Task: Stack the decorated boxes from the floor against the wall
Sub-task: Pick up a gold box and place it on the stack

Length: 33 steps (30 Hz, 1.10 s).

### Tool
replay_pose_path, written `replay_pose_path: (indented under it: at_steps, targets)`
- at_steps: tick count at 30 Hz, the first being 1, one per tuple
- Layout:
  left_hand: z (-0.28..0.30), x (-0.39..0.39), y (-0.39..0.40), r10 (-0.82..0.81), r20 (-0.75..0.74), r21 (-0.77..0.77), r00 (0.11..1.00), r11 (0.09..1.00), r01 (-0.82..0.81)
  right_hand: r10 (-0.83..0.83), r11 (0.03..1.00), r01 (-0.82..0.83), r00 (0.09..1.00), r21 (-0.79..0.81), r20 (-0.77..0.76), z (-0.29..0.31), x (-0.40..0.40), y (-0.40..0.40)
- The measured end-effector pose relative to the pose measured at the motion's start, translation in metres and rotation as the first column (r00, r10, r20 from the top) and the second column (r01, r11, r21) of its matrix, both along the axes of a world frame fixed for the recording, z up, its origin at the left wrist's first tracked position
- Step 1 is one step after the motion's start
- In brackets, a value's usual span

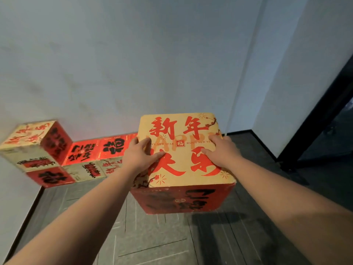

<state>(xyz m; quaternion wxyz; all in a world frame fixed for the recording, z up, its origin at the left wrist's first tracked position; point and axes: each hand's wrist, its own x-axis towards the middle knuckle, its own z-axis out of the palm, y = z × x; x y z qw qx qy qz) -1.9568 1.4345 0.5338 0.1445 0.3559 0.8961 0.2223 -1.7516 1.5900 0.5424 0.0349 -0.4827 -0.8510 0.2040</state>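
Both hands [183, 152] grip box [183, 150] (gold top) between them.

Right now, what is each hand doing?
Left hand: gripping the left side of the box, thumb on top.
Right hand: gripping its right side, thumb on top.

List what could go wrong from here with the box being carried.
Both hands, left and right, hold the decorated box only at its upper side edges, with nothing under it, so it may slip. The stacked boxes by the wall look uneven; setting it down hard could shift them.
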Motion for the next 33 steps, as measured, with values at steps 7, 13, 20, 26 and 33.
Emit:
replay_pose_path:
  at_steps: [7,13,20,26,33]
  targets:
    - [-0.017,-0.140,0.051,0.120,0.021,0.031,0.993,0.992,-0.121,0.139,0.990,-0.139,0.990,-0.015,0.029,-0.020,-0.163,0.083]
    - [-0.009,-0.275,0.051,0.312,0.023,0.003,0.950,0.950,-0.312,0.337,0.941,-0.337,0.941,-0.041,0.007,-0.016,-0.336,0.113]
    - [-0.014,-0.445,0.013,0.443,0.018,-0.025,0.896,0.896,-0.443,0.459,0.887,-0.458,0.888,-0.051,0.005,-0.019,-0.532,0.092]
    - [-0.036,-0.595,-0.002,0.405,0.027,-0.048,0.914,0.914,-0.404,0.417,0.907,-0.416,0.909,-0.060,-0.001,-0.037,-0.670,0.070]
    - [-0.059,-0.726,0.006,0.354,0.085,-0.078,0.931,0.934,-0.348,0.346,0.932,-0.345,0.938,-0.108,-0.014,-0.061,-0.787,0.070]
